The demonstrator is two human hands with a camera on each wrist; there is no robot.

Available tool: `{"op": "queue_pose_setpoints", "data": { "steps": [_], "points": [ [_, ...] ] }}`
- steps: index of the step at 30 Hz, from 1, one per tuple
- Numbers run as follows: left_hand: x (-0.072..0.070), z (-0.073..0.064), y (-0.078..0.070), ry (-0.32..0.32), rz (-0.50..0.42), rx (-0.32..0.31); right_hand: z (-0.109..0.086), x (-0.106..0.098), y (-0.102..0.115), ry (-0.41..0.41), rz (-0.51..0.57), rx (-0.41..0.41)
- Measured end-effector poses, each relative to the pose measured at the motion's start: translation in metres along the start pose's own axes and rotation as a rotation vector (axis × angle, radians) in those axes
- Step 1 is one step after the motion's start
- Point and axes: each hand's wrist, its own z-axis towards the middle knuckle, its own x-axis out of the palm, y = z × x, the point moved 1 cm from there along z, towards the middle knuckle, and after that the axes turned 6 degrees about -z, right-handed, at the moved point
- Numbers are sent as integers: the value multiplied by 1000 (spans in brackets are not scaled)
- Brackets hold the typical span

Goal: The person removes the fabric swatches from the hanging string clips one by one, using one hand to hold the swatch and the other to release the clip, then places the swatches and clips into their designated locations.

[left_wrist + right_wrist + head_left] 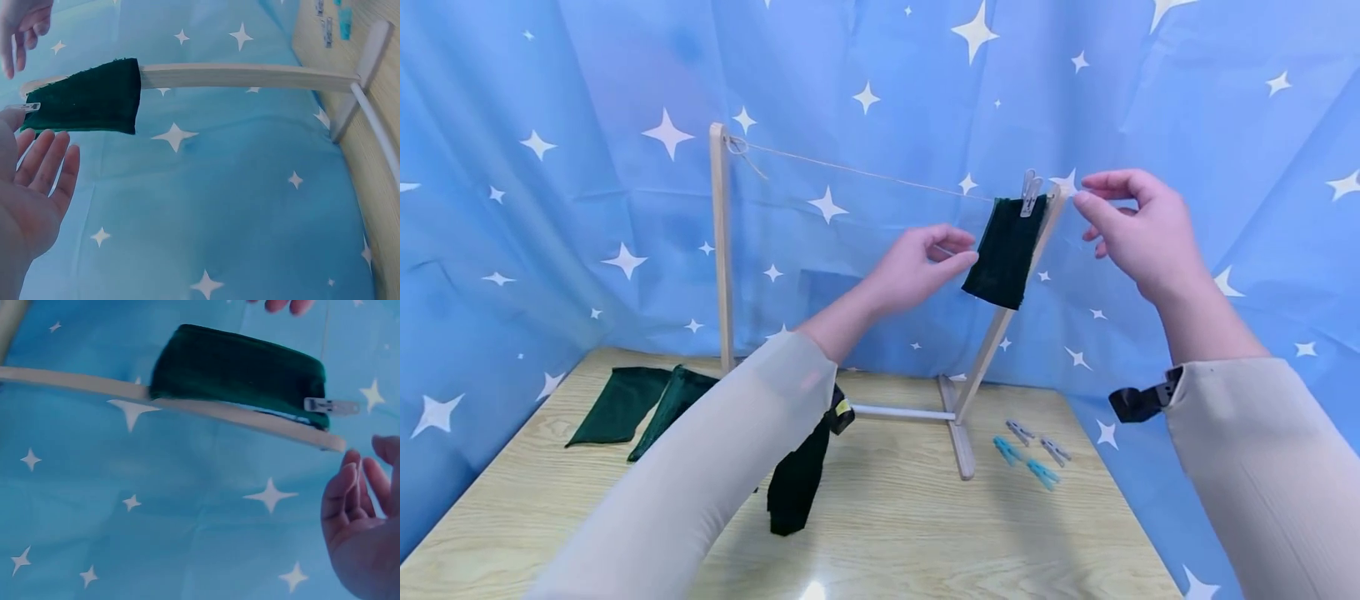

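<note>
A dark green cloth (1006,254) hangs at the right end of a thin string (865,173), held by one grey clothespin (1030,196) near its upper right corner. My left hand (917,262) is beside the cloth's left edge, fingers loosely bent and holding nothing; in the left wrist view the palm and relaxed fingers of this hand (37,194) show just by the cloth. To the right of the post top, my right hand (1142,229) is in the air, thumb and fingers bent with nothing between them. The right wrist view shows this hand (362,525) apart from the clothespin.
The string runs between a left wooden post (722,250) and a right one (992,350), joined low by a white bar (902,412). Green cloths (613,408) lie at the table's left, another dark cloth (797,492) nearer. Blue clothespins (1042,473) and grey clothespins (1056,452) lie at right.
</note>
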Motion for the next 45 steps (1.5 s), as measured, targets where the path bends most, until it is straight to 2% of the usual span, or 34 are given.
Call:
{"op": "queue_pose_setpoints", "data": {
  "steps": [5, 12, 18, 22, 28, 32, 39, 45],
  "points": [
    [8, 19, -5, -66, -45, -19, 10, 3, 19, 35, 9, -1],
    [25, 40, -9, -184, -56, -37, 21, 14, 36, 85, 29, 7],
    [39, 54, -14, -251, -116, -96, 27, 26, 40, 134, -48, 9],
    [41, 55, -15, -266, -117, -100, 30, 30, 40, 148, -100, -2],
    [38, 53, -12, -276, -125, -87, 30, 29, 38, 147, -78, -19],
    [35, 51, -10, -265, -112, -106, 28, 27, 35, 135, -63, -34],
    [32, 47, -11, -237, -131, -165, 26, 27, 33, 82, -94, -61],
    [30, 41, -11, -204, -197, -153, 22, 28, 31, 7, -88, -63]
  ]
}}
